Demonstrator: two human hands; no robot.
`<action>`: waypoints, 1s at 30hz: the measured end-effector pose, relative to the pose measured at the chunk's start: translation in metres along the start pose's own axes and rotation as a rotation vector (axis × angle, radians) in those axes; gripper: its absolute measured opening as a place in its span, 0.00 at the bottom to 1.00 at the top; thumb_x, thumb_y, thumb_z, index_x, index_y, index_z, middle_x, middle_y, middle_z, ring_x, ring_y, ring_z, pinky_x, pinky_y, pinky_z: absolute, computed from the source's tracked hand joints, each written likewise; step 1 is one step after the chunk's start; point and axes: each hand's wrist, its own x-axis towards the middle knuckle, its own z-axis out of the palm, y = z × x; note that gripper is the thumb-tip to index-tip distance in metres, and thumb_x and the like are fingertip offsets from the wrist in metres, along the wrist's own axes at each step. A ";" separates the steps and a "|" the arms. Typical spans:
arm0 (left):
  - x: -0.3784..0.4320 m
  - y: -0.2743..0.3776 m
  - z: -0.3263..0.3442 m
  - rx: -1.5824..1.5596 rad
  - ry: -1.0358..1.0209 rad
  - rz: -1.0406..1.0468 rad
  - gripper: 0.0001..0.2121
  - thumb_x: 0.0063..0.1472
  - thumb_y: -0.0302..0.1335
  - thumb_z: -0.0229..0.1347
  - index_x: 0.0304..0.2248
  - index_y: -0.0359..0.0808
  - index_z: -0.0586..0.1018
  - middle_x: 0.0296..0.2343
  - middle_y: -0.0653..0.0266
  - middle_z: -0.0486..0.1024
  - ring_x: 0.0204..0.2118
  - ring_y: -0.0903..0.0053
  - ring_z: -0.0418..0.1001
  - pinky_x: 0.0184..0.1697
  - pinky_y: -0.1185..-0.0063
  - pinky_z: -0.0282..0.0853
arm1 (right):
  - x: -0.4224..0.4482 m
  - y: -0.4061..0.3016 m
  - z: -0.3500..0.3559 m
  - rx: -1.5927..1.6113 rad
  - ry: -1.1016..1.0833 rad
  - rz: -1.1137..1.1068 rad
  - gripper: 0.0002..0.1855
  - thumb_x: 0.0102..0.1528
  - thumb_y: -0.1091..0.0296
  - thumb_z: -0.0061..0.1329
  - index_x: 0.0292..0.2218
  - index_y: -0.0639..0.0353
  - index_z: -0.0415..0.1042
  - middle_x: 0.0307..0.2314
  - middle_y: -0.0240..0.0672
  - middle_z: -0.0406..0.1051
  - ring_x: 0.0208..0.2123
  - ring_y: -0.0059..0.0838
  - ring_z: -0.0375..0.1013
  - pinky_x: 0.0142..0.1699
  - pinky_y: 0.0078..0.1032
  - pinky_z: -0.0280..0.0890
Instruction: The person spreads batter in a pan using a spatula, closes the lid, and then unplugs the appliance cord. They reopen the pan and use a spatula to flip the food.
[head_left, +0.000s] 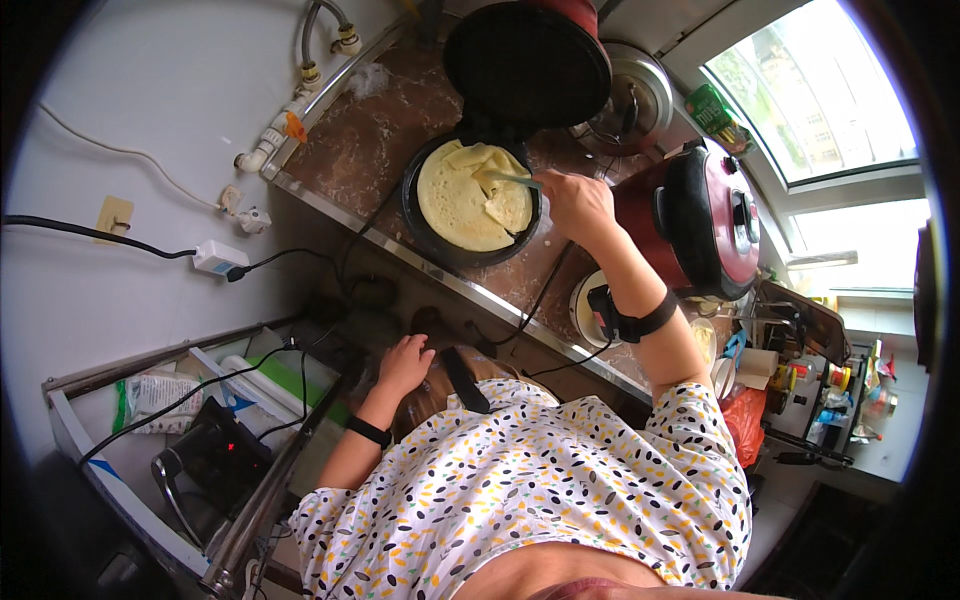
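Note:
A round yellow pancake (454, 202) lies in the black lower plate of an electric griddle (465, 257), torn and partly folded at its right side. My right hand (579, 201) grips the handle of a flat, thin utensil (517, 178), whose far end rests at the folded part of the pancake. The griddle's round black lid (526, 66) stands raised behind the plate. Low beside my body, away from the counter, my left hand (406, 364) holds nothing, its fingers slightly bent and apart.
A red and black electric cooker (686, 217) stands right of my right forearm, with a bowl (592, 307) near the counter edge. A glass pot lid (634, 97) lies behind. Black cords hang over the counter's metal edge (450, 281). A shelf unit (135, 510) stands at the lower left.

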 end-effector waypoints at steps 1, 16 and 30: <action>0.000 0.000 0.000 0.002 -0.002 0.001 0.16 0.55 0.34 0.51 0.42 0.37 0.72 0.37 0.59 0.73 0.40 0.64 0.71 0.43 0.69 0.66 | 0.001 -0.001 0.003 0.002 0.034 0.017 0.12 0.50 0.67 0.40 0.37 0.45 0.73 0.23 0.36 0.73 0.29 0.37 0.74 0.34 0.35 0.62; -0.003 0.002 0.000 0.079 -0.047 -0.010 0.17 0.56 0.35 0.51 0.44 0.37 0.72 0.38 0.60 0.73 0.42 0.66 0.71 0.45 0.71 0.65 | -0.021 0.008 0.026 0.125 0.046 0.089 0.12 0.51 0.67 0.41 0.39 0.46 0.71 0.22 0.39 0.72 0.28 0.40 0.73 0.32 0.35 0.63; -0.006 0.005 -0.002 0.103 -0.027 0.017 0.17 0.56 0.35 0.51 0.43 0.37 0.72 0.37 0.59 0.73 0.41 0.63 0.71 0.44 0.68 0.64 | -0.037 -0.044 0.047 0.218 -0.071 0.008 0.15 0.52 0.68 0.42 0.42 0.49 0.70 0.20 0.43 0.71 0.25 0.44 0.72 0.30 0.37 0.65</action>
